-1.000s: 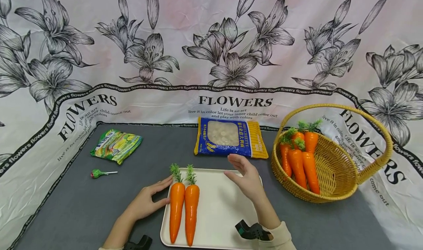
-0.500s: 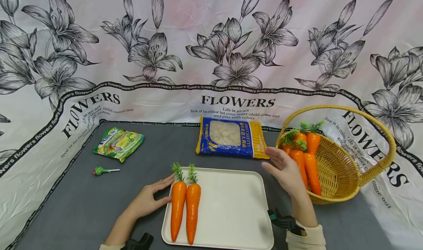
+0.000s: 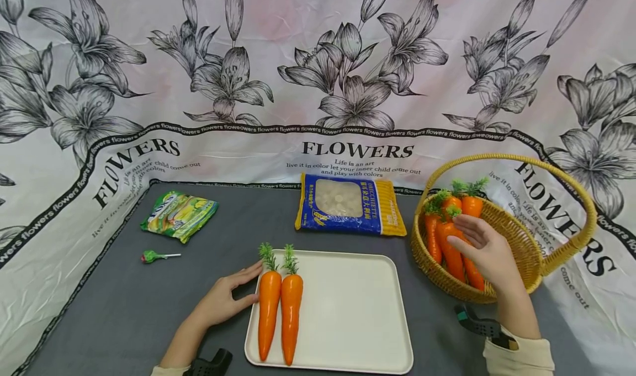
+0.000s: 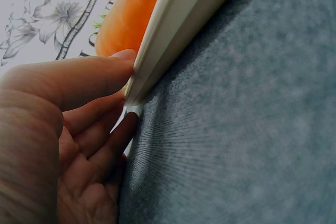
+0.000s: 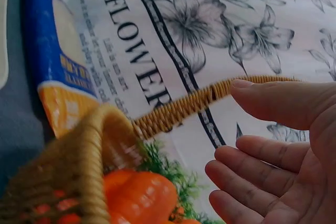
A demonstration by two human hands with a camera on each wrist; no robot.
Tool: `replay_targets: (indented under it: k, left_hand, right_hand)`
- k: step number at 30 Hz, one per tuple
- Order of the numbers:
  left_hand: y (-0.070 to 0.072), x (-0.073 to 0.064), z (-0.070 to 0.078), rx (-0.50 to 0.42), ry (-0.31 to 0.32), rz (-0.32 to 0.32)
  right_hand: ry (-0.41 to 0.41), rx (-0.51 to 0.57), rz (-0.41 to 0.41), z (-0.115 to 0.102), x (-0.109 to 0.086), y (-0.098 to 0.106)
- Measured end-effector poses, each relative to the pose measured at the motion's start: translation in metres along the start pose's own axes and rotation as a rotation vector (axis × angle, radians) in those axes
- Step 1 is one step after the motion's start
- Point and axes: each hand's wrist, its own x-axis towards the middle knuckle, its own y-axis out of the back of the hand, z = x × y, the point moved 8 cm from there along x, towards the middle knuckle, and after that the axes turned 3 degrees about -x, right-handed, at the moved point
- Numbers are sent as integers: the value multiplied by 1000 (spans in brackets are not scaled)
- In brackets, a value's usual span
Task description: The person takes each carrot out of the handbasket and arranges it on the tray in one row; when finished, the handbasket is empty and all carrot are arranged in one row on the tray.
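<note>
Two orange carrots with green tops, the left one (image 3: pixel 269 315) and the right one (image 3: pixel 291 318), lie side by side on a cream tray (image 3: pixel 353 315). At the tray's left rim rests my left hand (image 3: pixel 223 301), its thumb touching the edge in the left wrist view and its fingers loosely extended. My right hand (image 3: pixel 489 252) hovers over the wicker basket (image 3: pixel 521 243), fingers spread and nothing held. Beneath it, several carrots (image 5: pixel 139 195) fill the basket's left side, partly hidden by the hand in the head view.
A blue and yellow pasta bag (image 3: pixel 350 205) lies behind the tray. On the far left are a green snack packet (image 3: pixel 180 216) and a lollipop (image 3: pixel 158 256). The basket's tall handle (image 3: pixel 566 185) arches over its right side. A floral cloth hangs behind.
My right hand has moved right, from above the tray, past its right edge, to over the carrots in the basket. My left hand stays at the tray's left rim.
</note>
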Motion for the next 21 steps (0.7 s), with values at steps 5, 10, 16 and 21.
replay_targets:
  k: [5, 10, 16, 21]
  left_hand:
    - [-1, 0, 1, -16, -3, 0]
    - [-2, -1, -1, -17, 2, -2]
    - [-1, -1, -1, -15, 5, 1]
    - [1, 0, 0, -21, 12, 0]
  right_hand:
    - [-22, -57, -54, 16, 10, 15]
    - [-37, -89, -141, 34, 18, 24]
    - [-89, -92, -194, 51, 27, 31]
    - [-135, -129, -222, 63, 34, 34]
